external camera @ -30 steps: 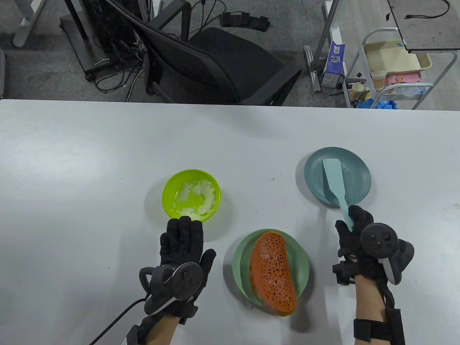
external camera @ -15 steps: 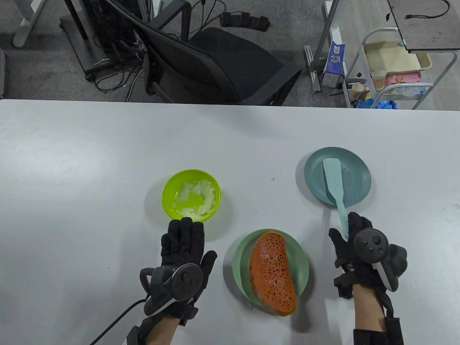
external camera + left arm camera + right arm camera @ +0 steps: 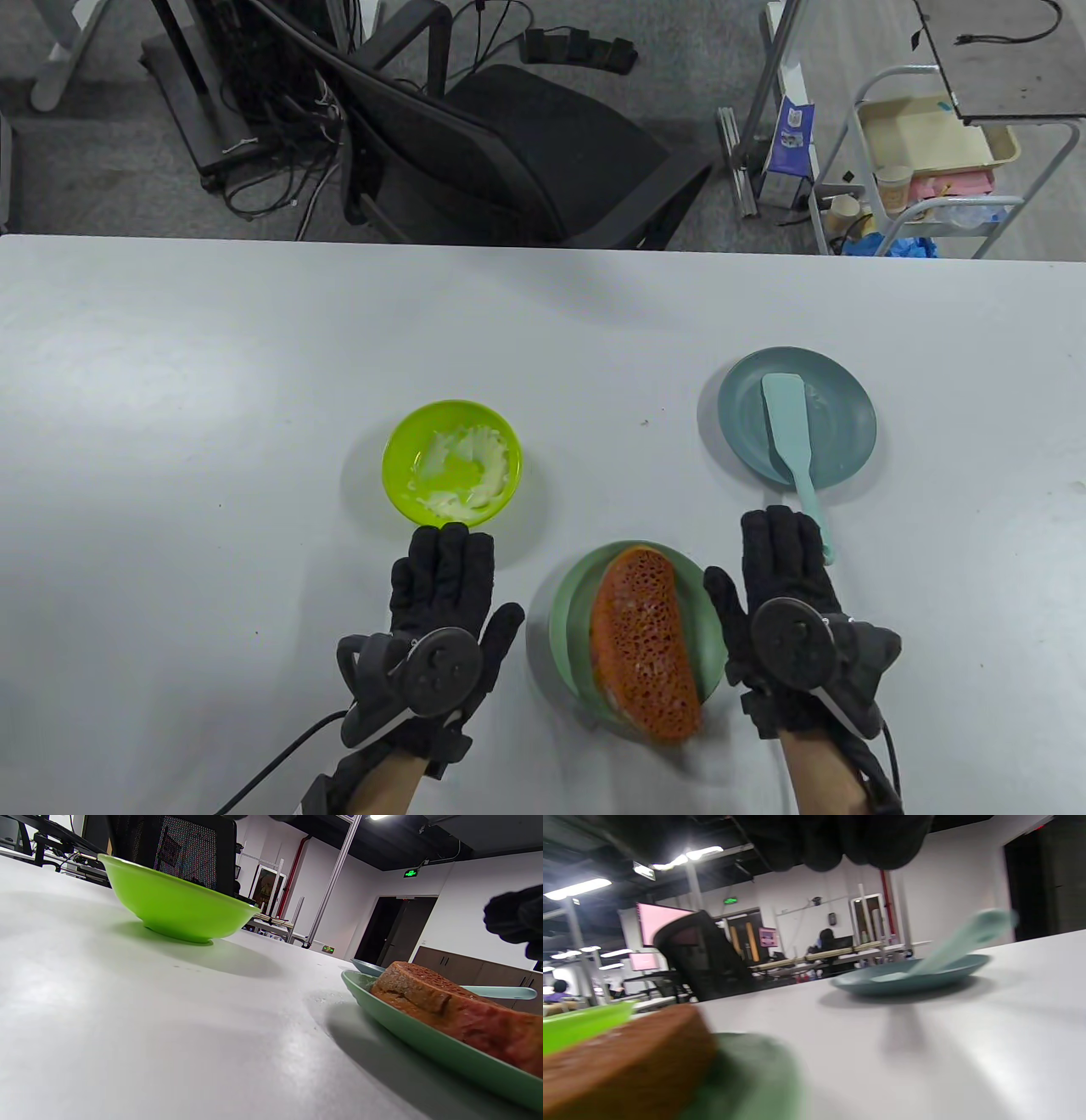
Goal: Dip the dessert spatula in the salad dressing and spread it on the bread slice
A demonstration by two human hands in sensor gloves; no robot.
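The pale blue dessert spatula (image 3: 791, 437) lies with its blade in the blue-grey plate (image 3: 848, 399) and its handle sticking out over the rim toward me. The orange-brown bread slice (image 3: 645, 645) rests on the green plate (image 3: 567, 611), with faint white smears on it. A lime bowl (image 3: 399, 475) holds white salad dressing (image 3: 462, 467). My right hand (image 3: 785, 560) lies flat and open just left of the spatula handle, holding nothing. My left hand (image 3: 445, 573) lies flat and open just below the bowl. In the left wrist view the bowl (image 3: 174, 906) and bread slice (image 3: 449, 1005) show side-on.
A black office chair (image 3: 509, 144) stands beyond the table's far edge, with a trolley (image 3: 925, 161) at the back right. The right wrist view is blurred; the blue-grey plate (image 3: 912, 978) and the spatula (image 3: 963, 935) show there.
My right hand let go of the spatula handle, moved left toward the bread plate and flattened on the table. The spatula stays on its plate. My left hand shifted slightly right.
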